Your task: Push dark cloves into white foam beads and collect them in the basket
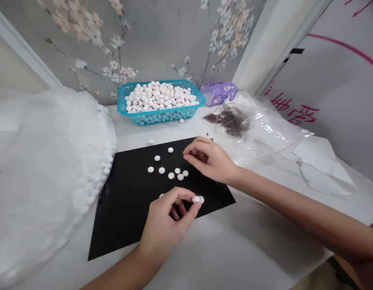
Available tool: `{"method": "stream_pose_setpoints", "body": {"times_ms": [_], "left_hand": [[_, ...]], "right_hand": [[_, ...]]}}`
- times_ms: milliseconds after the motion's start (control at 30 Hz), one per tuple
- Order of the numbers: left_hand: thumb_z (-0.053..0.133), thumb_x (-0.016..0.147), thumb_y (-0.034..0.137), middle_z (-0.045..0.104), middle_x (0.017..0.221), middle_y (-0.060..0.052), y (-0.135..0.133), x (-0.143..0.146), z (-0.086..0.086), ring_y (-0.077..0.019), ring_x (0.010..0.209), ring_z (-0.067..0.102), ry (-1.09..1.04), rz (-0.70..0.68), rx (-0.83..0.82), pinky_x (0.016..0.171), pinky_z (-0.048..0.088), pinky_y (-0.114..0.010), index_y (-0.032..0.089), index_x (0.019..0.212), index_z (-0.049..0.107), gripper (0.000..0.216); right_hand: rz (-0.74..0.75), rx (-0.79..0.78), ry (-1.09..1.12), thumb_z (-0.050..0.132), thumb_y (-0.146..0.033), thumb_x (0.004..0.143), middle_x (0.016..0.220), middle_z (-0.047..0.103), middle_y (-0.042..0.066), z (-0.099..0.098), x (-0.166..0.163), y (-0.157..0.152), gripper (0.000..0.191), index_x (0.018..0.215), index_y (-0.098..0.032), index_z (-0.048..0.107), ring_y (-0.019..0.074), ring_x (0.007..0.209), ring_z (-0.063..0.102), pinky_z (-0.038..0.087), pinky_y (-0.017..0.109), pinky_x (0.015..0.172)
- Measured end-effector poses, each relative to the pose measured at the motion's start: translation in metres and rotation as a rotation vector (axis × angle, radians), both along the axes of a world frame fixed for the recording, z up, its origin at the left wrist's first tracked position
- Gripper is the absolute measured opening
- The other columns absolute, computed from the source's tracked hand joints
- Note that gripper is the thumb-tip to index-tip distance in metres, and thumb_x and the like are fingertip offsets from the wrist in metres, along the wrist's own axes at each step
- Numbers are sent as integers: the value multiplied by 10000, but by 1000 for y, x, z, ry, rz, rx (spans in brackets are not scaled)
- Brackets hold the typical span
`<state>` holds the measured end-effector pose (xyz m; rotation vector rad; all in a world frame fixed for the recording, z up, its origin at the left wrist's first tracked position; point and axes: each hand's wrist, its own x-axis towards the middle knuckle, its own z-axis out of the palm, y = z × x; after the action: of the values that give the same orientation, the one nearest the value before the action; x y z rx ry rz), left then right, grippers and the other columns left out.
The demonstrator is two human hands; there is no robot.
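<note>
Between the thumb and forefinger of my left hand is a small white ball, which looks like two lobes pressed together. This hand is over the front part of a black sheet. My right hand is farther back, at the sheet's right side, fingers curled with thumb and fingertips close together. Small dark brown bits show beside its fingers; whether it grips any is hidden. Several loose white balls lie on the sheet between the hands, with tiny reddish-brown pieces among them.
A blue plastic basket full of white balls stands against the wall. Right of it are a purple tissue pack and a clear bag with dark brown bits. A large white bundle edged with white balls fills the left side.
</note>
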<state>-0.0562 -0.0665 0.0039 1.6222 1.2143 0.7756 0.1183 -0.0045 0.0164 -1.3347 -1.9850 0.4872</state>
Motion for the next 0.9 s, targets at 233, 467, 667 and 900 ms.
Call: {"method": "stream_pose_setpoints", "body": {"times_ms": [233, 467, 667, 900], "left_hand": [[614, 750, 293, 609, 634, 13, 0, -1, -7, -87, 453, 400, 120, -18, 143, 450, 371, -213, 259, 825, 720, 135], [586, 787, 320, 563, 677, 36, 3, -3, -5, -71, 486, 447, -9, 81, -47, 487, 407, -181, 228, 986, 628, 224], [549, 831, 340, 641, 869, 9, 6, -4, 2, -79, 637, 592, -270, 93, -208, 596, 500, -162, 247, 1106, 574, 291], [663, 749, 281, 692, 817, 12, 9, -3, 2, -93, 663, 628, -281, 138, -239, 626, 522, -151, 220, 906, 684, 169]], "right_hand": [[10, -57, -402, 499, -273, 864, 959, 565, 53, -15, -22, 44, 214, 1001, -162, 619, 158, 765, 593, 407, 267, 646], [12, 81, -167, 530, -276, 852, 909, 585, 30, -1, -9, 8, 175, 962, -187, 633, 110, 687, 576, 433, 228, 596], [171, 248, -203, 477, -224, 884, 878, 604, 58, -5, -5, -46, 195, 1027, -170, 598, 117, 707, 591, 452, 215, 540], [324, -72, -34, 555, -210, 829, 938, 576, 52, 11, 15, -39, 232, 1057, -172, 571, 82, 618, 529, 447, 202, 519]]}}
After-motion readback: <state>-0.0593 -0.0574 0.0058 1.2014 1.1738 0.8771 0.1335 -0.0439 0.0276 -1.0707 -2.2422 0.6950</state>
